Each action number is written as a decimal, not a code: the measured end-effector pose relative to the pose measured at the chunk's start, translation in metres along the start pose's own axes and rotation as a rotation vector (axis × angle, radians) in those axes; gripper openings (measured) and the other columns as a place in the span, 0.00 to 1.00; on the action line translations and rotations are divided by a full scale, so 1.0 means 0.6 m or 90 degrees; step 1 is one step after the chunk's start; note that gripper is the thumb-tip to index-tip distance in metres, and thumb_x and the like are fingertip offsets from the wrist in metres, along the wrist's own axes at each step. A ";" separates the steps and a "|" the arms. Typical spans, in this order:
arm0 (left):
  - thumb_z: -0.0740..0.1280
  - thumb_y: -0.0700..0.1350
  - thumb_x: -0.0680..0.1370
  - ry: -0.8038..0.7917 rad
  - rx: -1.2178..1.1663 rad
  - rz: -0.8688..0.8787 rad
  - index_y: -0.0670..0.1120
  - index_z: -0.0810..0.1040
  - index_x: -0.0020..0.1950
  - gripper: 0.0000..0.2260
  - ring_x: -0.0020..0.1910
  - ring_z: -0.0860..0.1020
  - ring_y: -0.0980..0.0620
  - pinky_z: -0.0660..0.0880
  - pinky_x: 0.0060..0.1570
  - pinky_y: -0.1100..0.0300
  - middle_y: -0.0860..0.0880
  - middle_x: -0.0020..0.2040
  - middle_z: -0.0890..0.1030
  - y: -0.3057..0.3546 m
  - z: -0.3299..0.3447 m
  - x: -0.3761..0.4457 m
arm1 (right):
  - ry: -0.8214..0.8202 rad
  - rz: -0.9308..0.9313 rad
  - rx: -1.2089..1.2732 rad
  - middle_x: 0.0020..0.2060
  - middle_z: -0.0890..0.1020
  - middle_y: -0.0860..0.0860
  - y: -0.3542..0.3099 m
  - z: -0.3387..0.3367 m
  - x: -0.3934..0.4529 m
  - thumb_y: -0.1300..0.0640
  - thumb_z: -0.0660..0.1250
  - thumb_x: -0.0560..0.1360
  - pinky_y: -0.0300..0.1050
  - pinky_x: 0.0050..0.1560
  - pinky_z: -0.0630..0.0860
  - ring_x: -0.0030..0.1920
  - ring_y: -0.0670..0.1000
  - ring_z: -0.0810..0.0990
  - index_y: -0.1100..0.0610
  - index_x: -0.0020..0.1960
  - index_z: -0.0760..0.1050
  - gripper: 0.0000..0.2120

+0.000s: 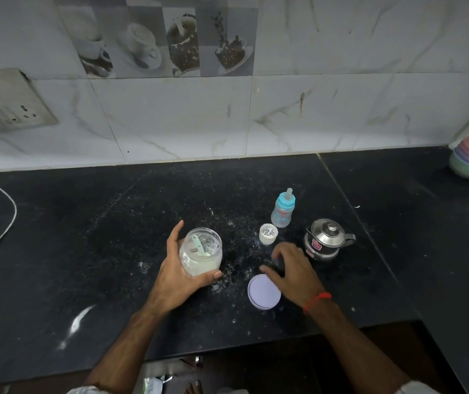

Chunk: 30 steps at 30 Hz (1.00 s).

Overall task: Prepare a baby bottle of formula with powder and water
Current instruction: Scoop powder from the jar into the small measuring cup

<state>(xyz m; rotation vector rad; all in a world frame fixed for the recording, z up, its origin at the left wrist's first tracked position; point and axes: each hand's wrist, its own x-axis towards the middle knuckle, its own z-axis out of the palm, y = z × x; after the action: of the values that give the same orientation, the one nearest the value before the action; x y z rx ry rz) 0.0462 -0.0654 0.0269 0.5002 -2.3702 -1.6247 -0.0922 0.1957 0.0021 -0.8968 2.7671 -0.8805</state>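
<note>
Black speckled stone forms the counter (114, 223) on which everything is laid out, dusted here and there with spilled white powder. An open clear jar (201, 253) of white powder is gripped by the left hand (180, 275), the thumb curled round its near side and the fingers raised along its far left side; a pale green scoop (197, 245) is seen lying inside the jar's mouth. The right hand (291, 273) is held low over the counter with its fingers bent downward; it is blurred, so whether anything is held under them cannot be told. Just below and to the left of that hand, partly under its thumb side, a round lilac lid (261, 292) lies flat on the counter. Beyond the right hand's fingertips a small white cup (268, 234) stands upright, and further beyond it the baby bottle (283, 209) is set upright with its blue collar and teat fitted. To the far right of the right hand's knuckles, close by, a small steel kettle (325, 240) with a lid is placed. A red thread (317, 301) is worn round the right wrist.
</note>
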 end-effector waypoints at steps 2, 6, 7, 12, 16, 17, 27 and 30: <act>0.84 0.68 0.55 0.002 0.007 0.006 0.76 0.46 0.77 0.62 0.66 0.78 0.61 0.72 0.71 0.53 0.61 0.68 0.77 0.000 -0.001 0.000 | 0.027 0.043 0.017 0.62 0.76 0.53 -0.011 -0.005 0.044 0.50 0.75 0.77 0.52 0.64 0.74 0.62 0.55 0.74 0.55 0.65 0.72 0.22; 0.84 0.70 0.55 0.001 0.009 0.012 0.77 0.46 0.77 0.61 0.68 0.77 0.60 0.72 0.72 0.53 0.61 0.69 0.76 -0.002 -0.005 0.000 | -0.029 0.150 -0.001 0.73 0.70 0.57 -0.019 -0.002 0.112 0.50 0.74 0.78 0.56 0.68 0.69 0.68 0.61 0.68 0.56 0.78 0.63 0.34; 0.83 0.70 0.55 0.001 0.008 0.013 0.76 0.46 0.77 0.61 0.68 0.77 0.61 0.72 0.72 0.52 0.62 0.69 0.76 -0.003 -0.006 -0.001 | -0.046 0.158 -0.006 0.75 0.68 0.57 -0.018 0.001 0.121 0.50 0.73 0.79 0.56 0.69 0.69 0.69 0.61 0.67 0.56 0.80 0.61 0.35; 0.85 0.67 0.57 -0.005 0.005 0.008 0.72 0.49 0.80 0.62 0.67 0.79 0.60 0.74 0.72 0.48 0.62 0.69 0.77 -0.011 -0.011 -0.002 | -0.066 0.145 -0.022 0.77 0.69 0.58 -0.013 0.020 0.133 0.57 0.68 0.81 0.58 0.74 0.68 0.75 0.61 0.66 0.56 0.81 0.60 0.32; 0.85 0.68 0.56 0.003 0.005 0.002 0.70 0.49 0.81 0.62 0.66 0.79 0.62 0.75 0.71 0.50 0.63 0.68 0.77 -0.016 -0.015 -0.001 | -0.090 0.103 0.004 0.76 0.71 0.57 -0.026 0.030 0.125 0.56 0.69 0.81 0.56 0.75 0.67 0.76 0.59 0.66 0.54 0.82 0.59 0.33; 0.85 0.68 0.56 0.005 0.007 0.002 0.70 0.49 0.81 0.62 0.66 0.79 0.63 0.74 0.71 0.51 0.63 0.68 0.77 -0.016 -0.015 0.000 | -0.101 0.084 0.003 0.75 0.72 0.57 -0.034 0.035 0.123 0.54 0.69 0.81 0.57 0.74 0.68 0.75 0.60 0.68 0.54 0.82 0.59 0.33; 0.85 0.66 0.58 -0.001 0.016 0.000 0.70 0.47 0.81 0.63 0.68 0.77 0.65 0.73 0.70 0.57 0.64 0.70 0.76 -0.022 -0.012 -0.003 | -0.181 0.017 -0.025 0.78 0.67 0.49 -0.080 0.074 0.103 0.43 0.70 0.78 0.58 0.75 0.59 0.78 0.58 0.62 0.45 0.83 0.56 0.38; 0.85 0.66 0.58 0.003 0.014 -0.001 0.75 0.45 0.78 0.62 0.68 0.76 0.66 0.71 0.70 0.59 0.65 0.70 0.75 -0.021 -0.011 -0.005 | -0.109 -0.025 0.052 0.77 0.66 0.45 -0.096 0.056 0.095 0.48 0.68 0.79 0.57 0.74 0.59 0.77 0.53 0.59 0.43 0.78 0.64 0.29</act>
<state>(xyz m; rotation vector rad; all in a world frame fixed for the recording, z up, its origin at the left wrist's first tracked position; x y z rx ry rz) 0.0534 -0.0738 0.0174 0.5098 -2.3879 -1.5973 -0.1010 0.1087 0.0110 -0.9671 2.5579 -0.8715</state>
